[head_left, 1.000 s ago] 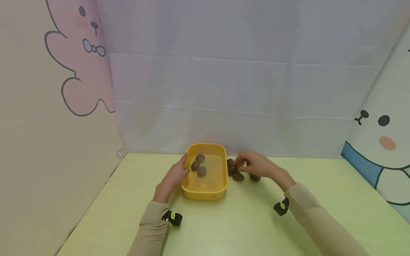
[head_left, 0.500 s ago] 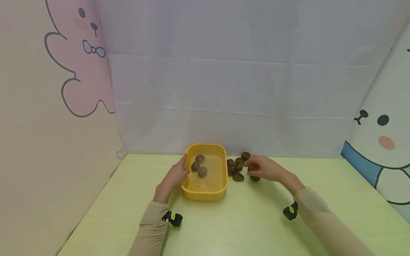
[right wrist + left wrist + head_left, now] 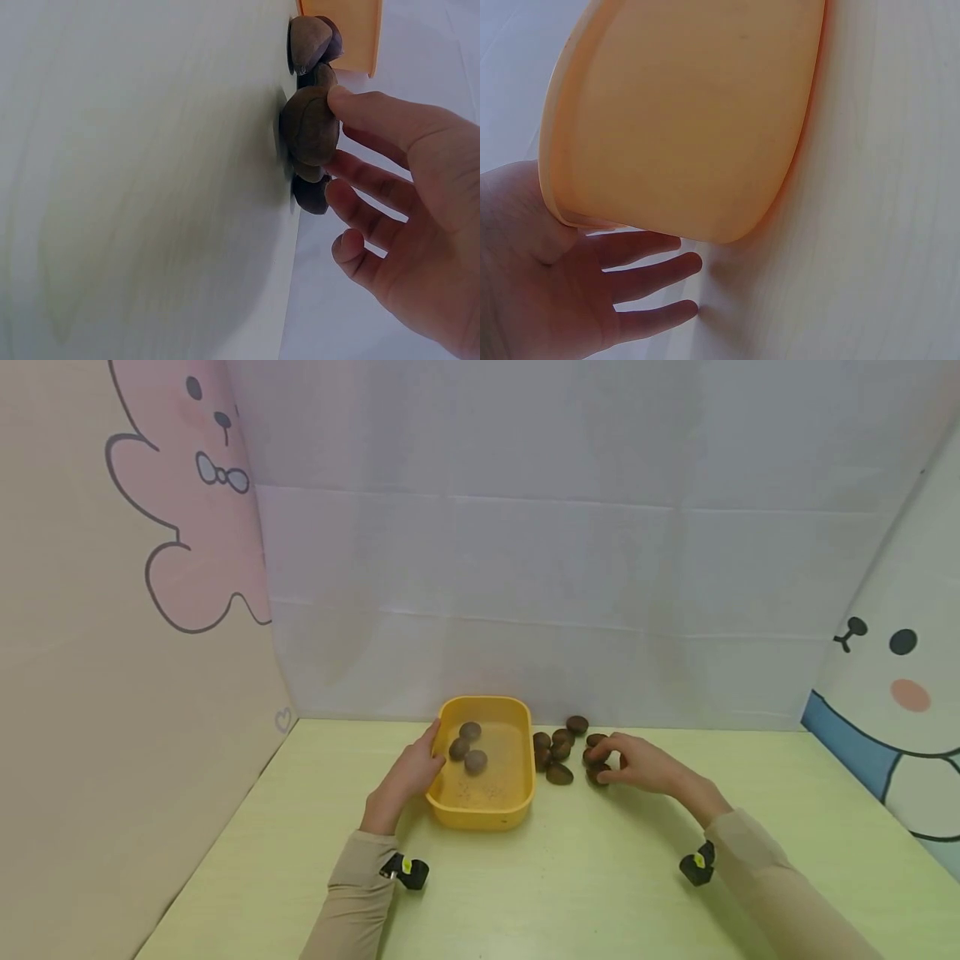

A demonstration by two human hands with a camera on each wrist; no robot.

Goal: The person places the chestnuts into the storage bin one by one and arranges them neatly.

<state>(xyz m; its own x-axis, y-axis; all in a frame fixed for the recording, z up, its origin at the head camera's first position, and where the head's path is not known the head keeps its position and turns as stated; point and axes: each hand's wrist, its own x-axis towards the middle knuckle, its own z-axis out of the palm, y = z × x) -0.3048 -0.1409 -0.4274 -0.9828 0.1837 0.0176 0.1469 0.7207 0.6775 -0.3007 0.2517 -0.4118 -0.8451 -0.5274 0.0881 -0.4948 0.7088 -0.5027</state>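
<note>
A yellow plastic tub (image 3: 480, 818) stands on the table with 3 chestnuts (image 3: 475, 762) inside. My left hand (image 3: 408, 770) grips its left side, thumb at the rim and fingers along the outer wall. In the left wrist view, those fingers (image 3: 652, 276) spread below the tub's end. Right of the tub, my right hand (image 3: 647, 767) has thumb and fingers around a brown chestnut (image 3: 309, 126), low over the table. Other chestnuts sit close beside it, partly covered by the fingers. Between that hand and the tub lies a cluster of several chestnuts (image 3: 559, 774).
A single chestnut (image 3: 577, 724) lies at the table's back edge, near the white cloth wall (image 3: 480, 568). The pale yellow-green table (image 3: 570, 885) extends in front of the tub. Printed cartoon panels rise on both sides.
My right hand has moved rightward, from the cluster beside the tub to the chestnuts farther right, uncovering the cluster and the one at the back. The left hand and tub stay put.
</note>
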